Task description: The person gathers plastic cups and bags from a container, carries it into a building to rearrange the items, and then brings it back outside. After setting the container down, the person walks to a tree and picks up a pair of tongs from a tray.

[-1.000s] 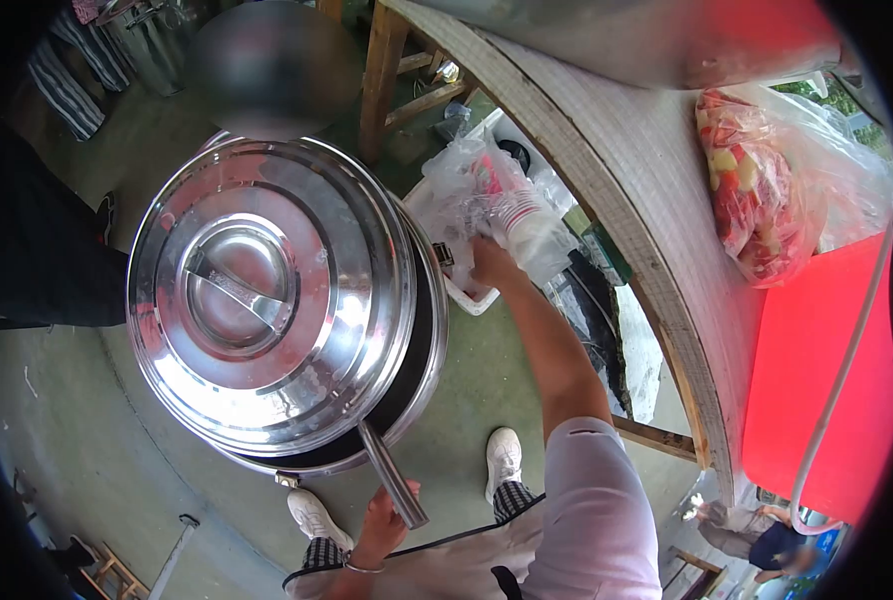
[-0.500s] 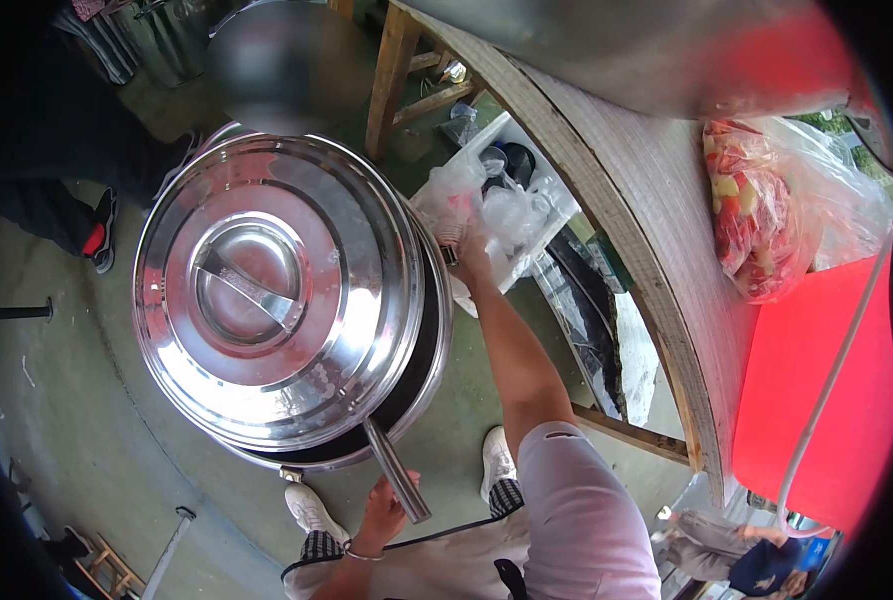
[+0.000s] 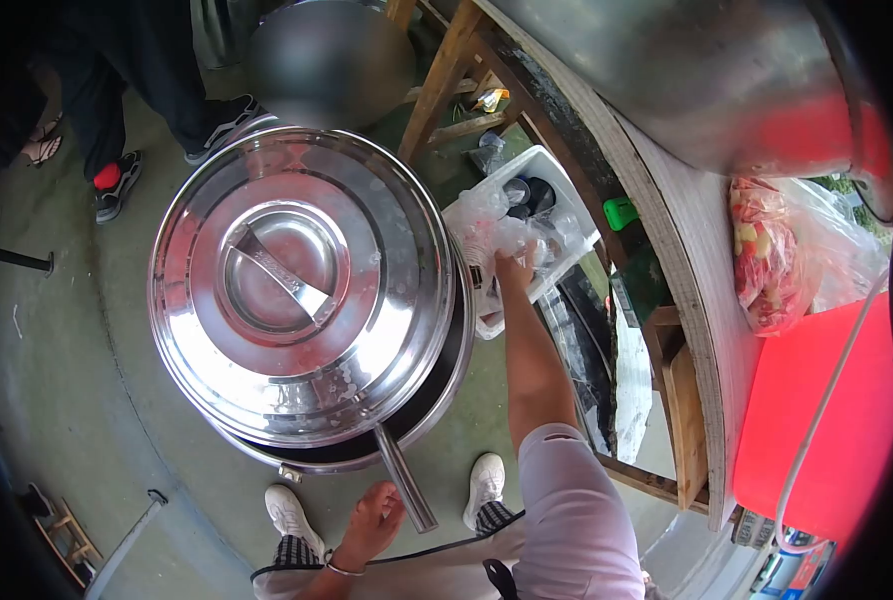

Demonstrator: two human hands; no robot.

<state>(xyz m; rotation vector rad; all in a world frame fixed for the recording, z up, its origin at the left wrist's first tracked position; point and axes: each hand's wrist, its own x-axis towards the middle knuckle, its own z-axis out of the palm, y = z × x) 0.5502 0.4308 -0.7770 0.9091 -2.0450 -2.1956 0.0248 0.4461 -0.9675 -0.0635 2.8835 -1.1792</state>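
A large steel pot with a domed lid (image 3: 197, 330) stands on the left, the lid slightly off-centre, leaving a dark gap at the lower right. A metal handle (image 3: 404, 478) slants out from under it. My left hand (image 3: 372, 520), with a bracelet at the wrist, is just beside this handle, its fingers curled together with nothing visible in them. My right hand (image 3: 515, 264) reaches into a white plastic bin (image 3: 579, 200) right of the pot, among crumpled clear plastic bags (image 3: 487, 215). Its fingertips are hidden by the plastic.
A wooden-edged table (image 3: 667, 240) curves along the right, bearing a large metal vessel (image 3: 657, 80), a bag of red and yellow pieces (image 3: 757, 250) and a red container (image 3: 817, 410). At the upper left stands a person (image 3: 147, 70) in dark trousers. A wooden stool (image 3: 72, 540) is at the lower left.
My right hand has moved right, deeper among the bags in the bin. My left hand has shifted slightly left and down from the handle. The view has shifted, showing more of the bin.
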